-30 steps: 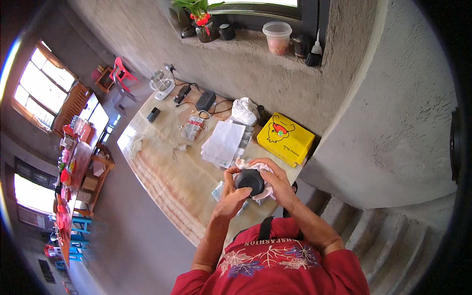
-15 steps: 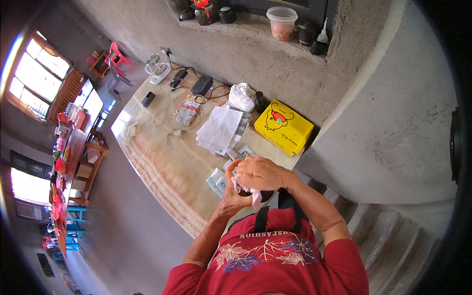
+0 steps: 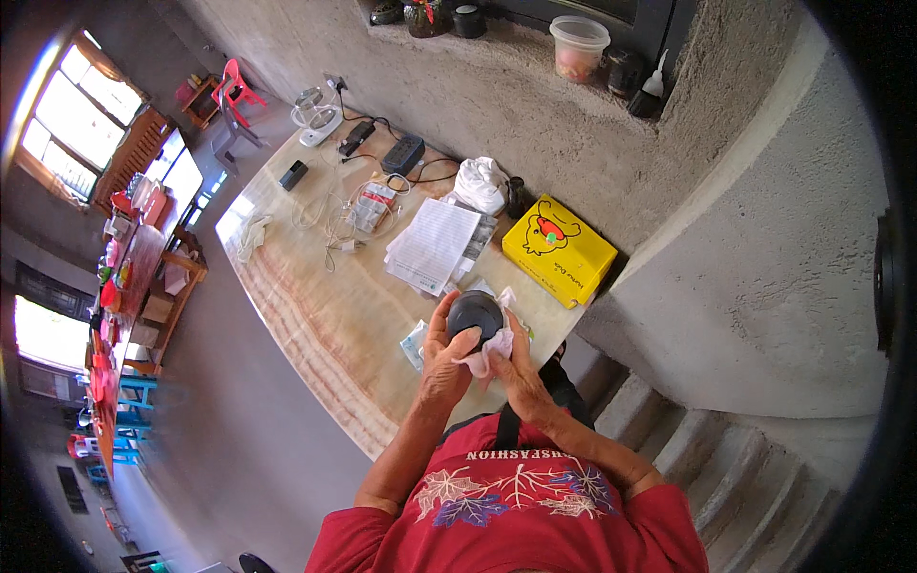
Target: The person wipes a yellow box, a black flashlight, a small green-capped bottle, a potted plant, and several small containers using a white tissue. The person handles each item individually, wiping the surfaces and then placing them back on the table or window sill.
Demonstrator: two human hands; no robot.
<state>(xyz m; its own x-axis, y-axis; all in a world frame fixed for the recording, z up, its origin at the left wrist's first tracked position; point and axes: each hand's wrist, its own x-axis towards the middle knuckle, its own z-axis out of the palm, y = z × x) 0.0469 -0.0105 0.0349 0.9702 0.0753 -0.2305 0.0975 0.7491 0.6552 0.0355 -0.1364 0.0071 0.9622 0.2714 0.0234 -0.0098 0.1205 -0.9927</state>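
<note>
A round, black, lidded-jar-like object (image 3: 472, 313) is in front of me over the near table edge, its flat circular face turned up. My left hand (image 3: 446, 361) grips it from the left, thumb across its near rim. On the other side my right hand (image 3: 521, 374) holds a crumpled pale pink cloth (image 3: 492, 355) against its right and near side. The cloth hides part of the object and some right fingertips. Just left of my left hand lies a white and blue packet (image 3: 414, 345) on the table. Printed sheets of paper (image 3: 435, 244) lie beyond my hands.
The marble-patterned table (image 3: 315, 315) also bears a yellow box (image 3: 559, 250), a bunched white cloth (image 3: 480, 185), a black power strip (image 3: 402, 154) and tangled cables. A clear plastic tub (image 3: 579, 50) stands on the window ledge. Concrete steps (image 3: 688, 439) are at my right.
My right hand has moved from on top of the object to its right side with the cloth, uncovering the black round face. The view has shifted slightly.
</note>
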